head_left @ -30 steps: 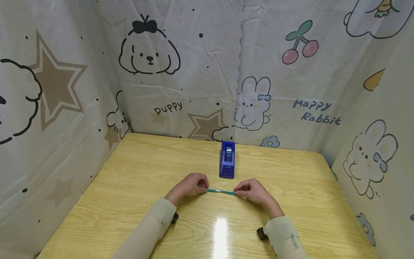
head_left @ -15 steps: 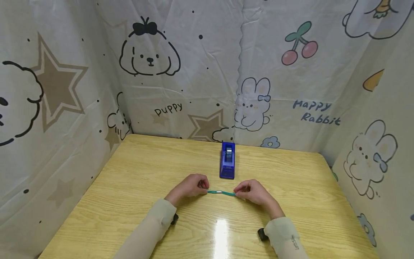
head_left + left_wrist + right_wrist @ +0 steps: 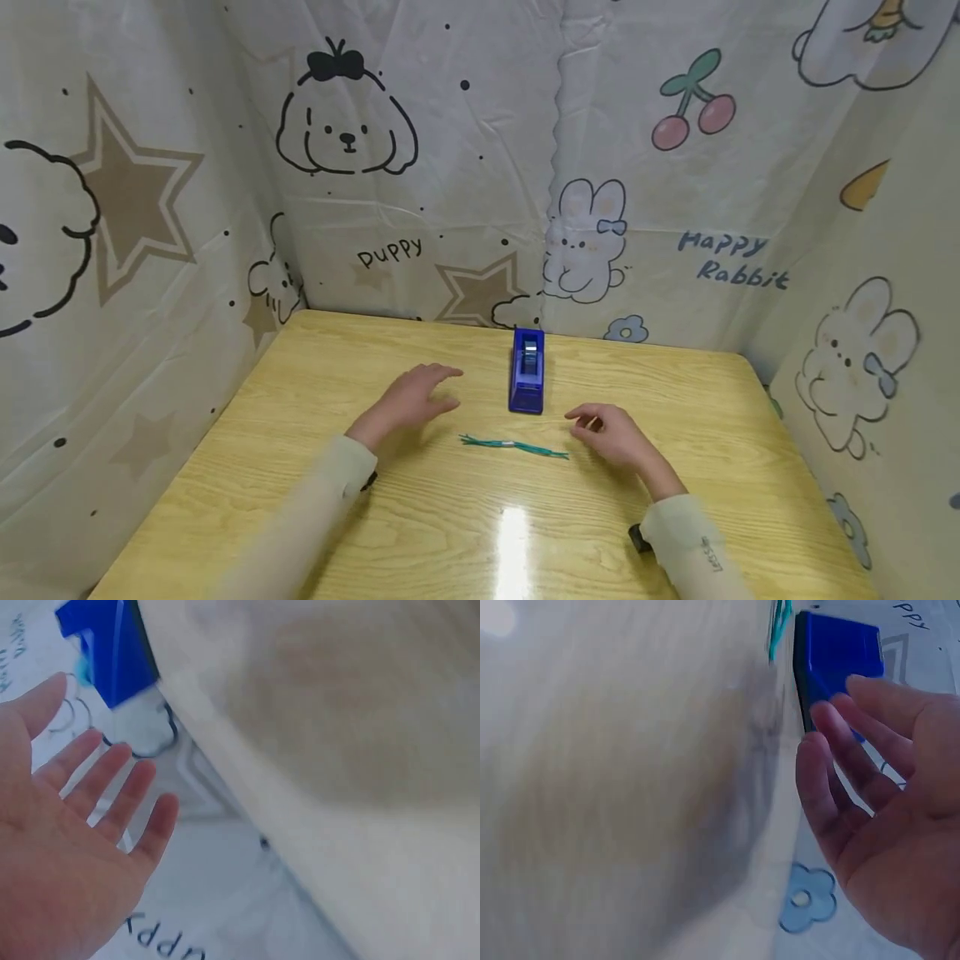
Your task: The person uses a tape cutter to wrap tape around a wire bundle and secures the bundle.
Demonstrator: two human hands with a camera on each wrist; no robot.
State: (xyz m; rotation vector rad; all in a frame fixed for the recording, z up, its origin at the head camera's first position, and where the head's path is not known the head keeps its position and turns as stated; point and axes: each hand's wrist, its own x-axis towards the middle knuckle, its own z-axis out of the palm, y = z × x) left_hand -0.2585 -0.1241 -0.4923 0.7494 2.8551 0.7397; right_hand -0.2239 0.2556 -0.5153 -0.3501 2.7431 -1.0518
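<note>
A thin bundle of green strands (image 3: pixel 534 449), bound at its middle by a clear or whitish band, lies crosswise on the table, its ends splayed; exactly what the strands are I cannot tell. Up and to the left of it, my left hand (image 3: pixel 411 398) holds nothing, thumb and fingers spread apart. My right hand (image 3: pixel 613 435) is just beyond the bundle's right end, fingers loosely bent and nothing in them. Behind the bundle stands a blue tape dispenser (image 3: pixel 527 371) with a roll of clear tape. The right wrist view catches the green strand ends (image 3: pixel 780 626) near the dispenser (image 3: pixel 840 652).
The wooden table (image 3: pixel 315 500) has a bright light reflection near its front. Patterned cloth (image 3: pixel 465 167) hangs along the back and both sides, close to the table's edges. A small black device sits at each wrist.
Both hands have let go of the bundle's ends and moved apart, the left one up and leftward, the right one rightward. The bundle now lies by itself; the tape dispenser stays put.
</note>
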